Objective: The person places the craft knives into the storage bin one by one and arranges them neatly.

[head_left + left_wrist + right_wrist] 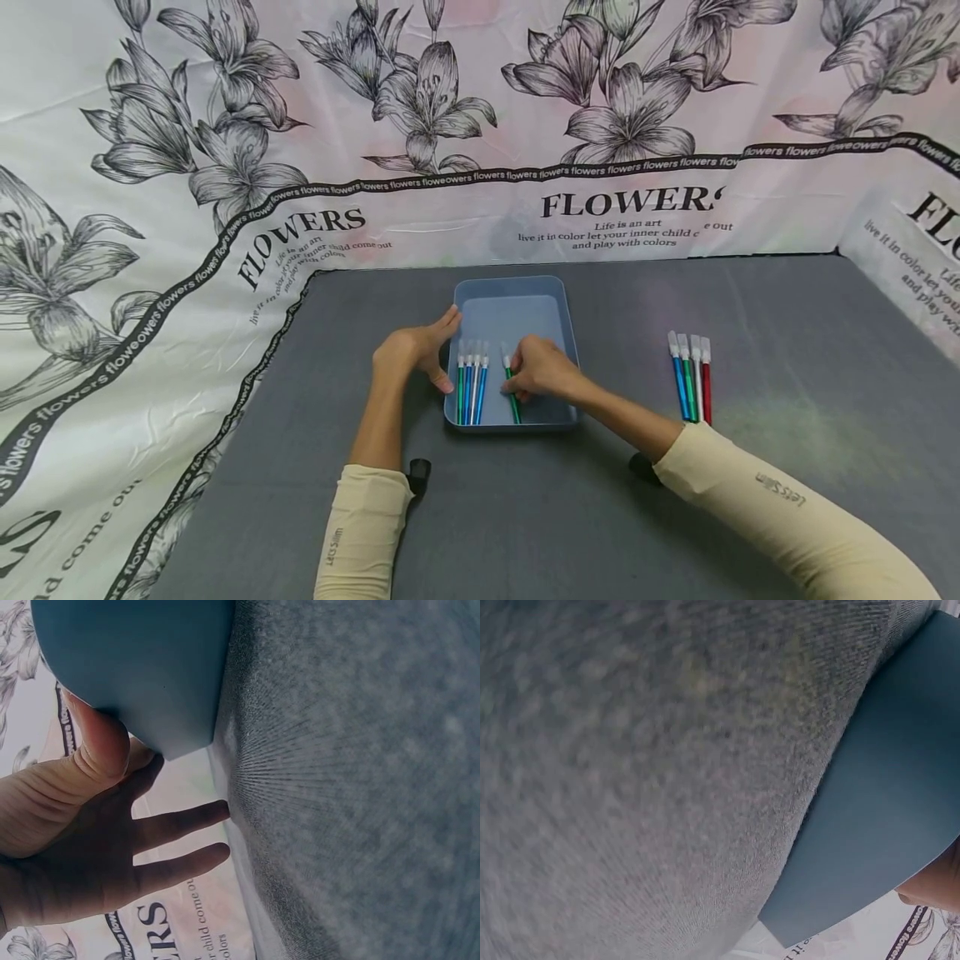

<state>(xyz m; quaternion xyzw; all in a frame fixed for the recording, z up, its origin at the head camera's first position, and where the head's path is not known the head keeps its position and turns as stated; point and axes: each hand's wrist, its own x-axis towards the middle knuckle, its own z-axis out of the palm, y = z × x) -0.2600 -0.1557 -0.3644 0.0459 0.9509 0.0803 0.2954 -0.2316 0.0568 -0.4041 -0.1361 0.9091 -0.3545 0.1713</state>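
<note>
A blue-grey tray (513,312) stands on the table between my hands. Inside it, my right hand (543,367) pinches a slim green craft knife (514,408) with a whitish cap, cap pointing away from me. To its left, several similar knives (470,387) in green, blue and silver lie side by side along the tray's left wall. My left hand (416,354) is at the left rim; in the left wrist view its thumb (105,742) touches the tray edge and other fingers stretch out straight. Only a bit of the right hand (937,885) shows behind the tray wall in the right wrist view.
Right of the tray, several more capped knives (692,379) in blue, green, silver and red lie in a row near my right forearm. A grey cloth (315,517) covers the table. White flower-printed fabric (465,221) rises behind and at the sides.
</note>
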